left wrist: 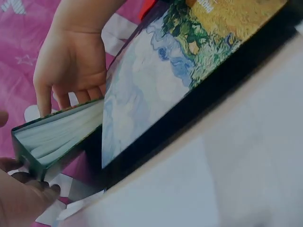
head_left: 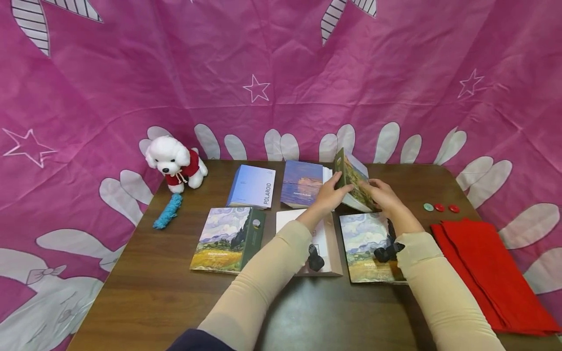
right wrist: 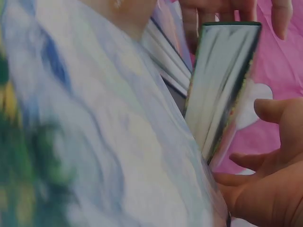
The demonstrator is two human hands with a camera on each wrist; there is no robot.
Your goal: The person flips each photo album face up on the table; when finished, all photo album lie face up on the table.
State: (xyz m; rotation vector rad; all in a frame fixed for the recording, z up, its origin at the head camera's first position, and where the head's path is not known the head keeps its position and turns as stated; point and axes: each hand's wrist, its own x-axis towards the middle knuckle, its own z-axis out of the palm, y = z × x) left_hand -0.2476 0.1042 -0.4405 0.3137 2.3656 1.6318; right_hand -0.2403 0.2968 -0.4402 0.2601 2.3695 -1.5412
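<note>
My left hand (head_left: 330,196) grips the spine side of a thick green-edged photo album (head_left: 356,189), which stands tilted at the back right of the table. Close to the album's opposite side is my right hand (head_left: 386,196), its fingers extended near the cover; contact is hard to judge. White page edges show in the right wrist view, where the right hand (right wrist: 270,184) has its thumb held apart. Below the wrists lie a white and beige album (head_left: 332,243) and a landscape-painting album (head_left: 366,243), both partly covered by the arms.
A blue Polaroid album (head_left: 252,186), a seascape album (head_left: 303,183) and another landscape album (head_left: 224,236) lie to the left. Farther left are a white toy dog (head_left: 169,156) and a blue yarn bundle (head_left: 168,211). Round discs (head_left: 439,207) and red cloth (head_left: 487,268) lie right.
</note>
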